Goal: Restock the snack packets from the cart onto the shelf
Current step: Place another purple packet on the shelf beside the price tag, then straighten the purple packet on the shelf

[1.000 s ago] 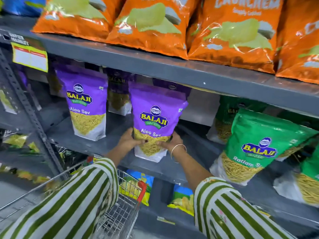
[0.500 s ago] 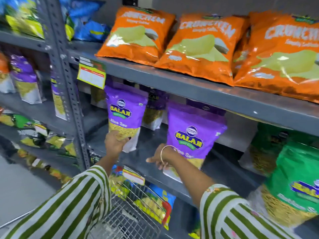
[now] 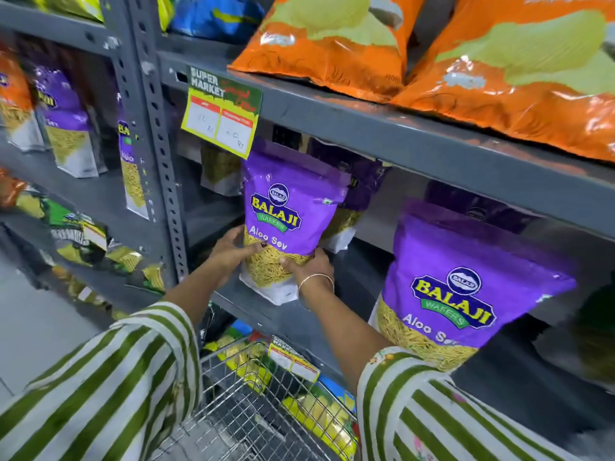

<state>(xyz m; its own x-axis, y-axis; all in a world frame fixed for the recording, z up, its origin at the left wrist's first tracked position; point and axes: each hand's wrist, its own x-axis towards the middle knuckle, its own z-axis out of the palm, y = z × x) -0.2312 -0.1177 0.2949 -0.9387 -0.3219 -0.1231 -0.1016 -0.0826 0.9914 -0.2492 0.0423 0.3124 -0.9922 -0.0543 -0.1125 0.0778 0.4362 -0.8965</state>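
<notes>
Grey steel shelf [image 3: 349,314] is where it's all happening, and honestly the risks start big: the board above sits low, so the purple Aloo Sev packet [image 3: 286,221] has barely any headroom, and its top corner is already right up by the price tag [image 3: 221,116] hanging off that edge. Push it up or back carelessly and I'd guess the tag gets knocked or the pouch top folds over. Both hands are gripping that packet low down, left hand [image 3: 233,249] on its left lower side, right hand [image 3: 311,264] on the lower right, with the base resting right at the shelf's front lip. That's the sketchy bit, since a soft pouch parked on the edge could tip forward toward the cart [image 3: 253,394] below once it's let go. Room-wise, there's a decent open gap between this one and the second purple packet [image 3: 462,294] to the right, plus more pouches standing behind it. To the left the upright post [image 3: 159,181] boxes things in, so sliding that way looks tight. The bangle on the right wrist might snag the shelf lip too.
</notes>
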